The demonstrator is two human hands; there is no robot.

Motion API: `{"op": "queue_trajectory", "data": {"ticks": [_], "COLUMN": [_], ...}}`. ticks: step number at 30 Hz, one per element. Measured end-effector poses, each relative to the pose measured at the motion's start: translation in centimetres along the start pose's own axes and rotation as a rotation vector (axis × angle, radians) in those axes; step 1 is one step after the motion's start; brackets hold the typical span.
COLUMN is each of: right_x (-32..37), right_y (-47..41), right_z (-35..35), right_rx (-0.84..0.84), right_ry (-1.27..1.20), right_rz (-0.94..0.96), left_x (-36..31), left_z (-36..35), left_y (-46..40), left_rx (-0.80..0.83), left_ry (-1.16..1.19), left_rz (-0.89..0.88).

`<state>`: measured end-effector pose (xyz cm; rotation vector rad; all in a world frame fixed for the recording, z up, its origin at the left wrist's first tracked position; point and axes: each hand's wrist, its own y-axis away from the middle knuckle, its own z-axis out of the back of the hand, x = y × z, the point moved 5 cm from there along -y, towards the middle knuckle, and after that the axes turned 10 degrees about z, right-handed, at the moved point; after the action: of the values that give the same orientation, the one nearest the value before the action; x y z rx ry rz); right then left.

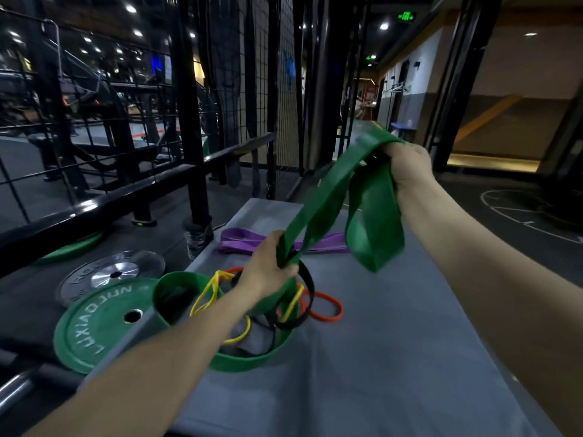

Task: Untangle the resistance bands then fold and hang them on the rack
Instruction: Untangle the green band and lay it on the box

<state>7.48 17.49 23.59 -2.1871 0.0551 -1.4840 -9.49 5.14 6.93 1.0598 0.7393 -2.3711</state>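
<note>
Tangled bands (252, 313) on the table (362, 357), weight plates (94, 323) (floor) to its left

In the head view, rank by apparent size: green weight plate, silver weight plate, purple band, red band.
1. green weight plate
2. silver weight plate and purple band: alike, unranked; both partly hidden
3. red band, partly hidden

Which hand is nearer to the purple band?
Left. The left hand grips the green band just before the purple band; the right hand is raised, farther right.
</note>
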Motion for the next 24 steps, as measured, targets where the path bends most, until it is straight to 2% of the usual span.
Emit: {"op": "queue_trajectory", "data": {"ticks": [2,4,8,11,16,20,22,24], "right_x": [-1.5,-3.6,-7.9,-9.7,-12.0,-15.3,-16.0,-14.9], "right_y": [-0.3,0.2,1.8,3.1,6.3,8.7,9.6,9.7], "right_z": [2.0,3.4,5.4,6.3,6.6,7.1,6.6,4.7], "right_rx": [-0.057,-0.046,0.053,0.213,0.613,0.785,0.874,0.917], "right_ry": [-0.045,-0.076,0.167,0.416,0.830,1.120,1.173,1.075], "right_rz": [-0.061,-0.150,-0.267,-0.257,-0.252,-0.290,-0.282,-0.216], "left_x": [0.1,0.0,-1.2,-2.3,-3.1,-2.2,-2.3,-3.0], "left_z": [1.8,4.1,8.2,9.9,9.9,7.2,6.1,5.0], "left_y": [-0.6,-1.5,-3.0,-3.9,-3.9,-2.8,-2.2,-1.8], "left_rx": [0.034,0.003,-0.039,0.063,0.129,0.245,0.287,0.338], "left_ry": [0.008,-0.006,-0.091,-0.143,0.015,-0.068,-0.150,-0.193], "left_rz": [0.015,0.028,-0.005,-0.023,-0.001,0.009,0.001,-0.062]}}
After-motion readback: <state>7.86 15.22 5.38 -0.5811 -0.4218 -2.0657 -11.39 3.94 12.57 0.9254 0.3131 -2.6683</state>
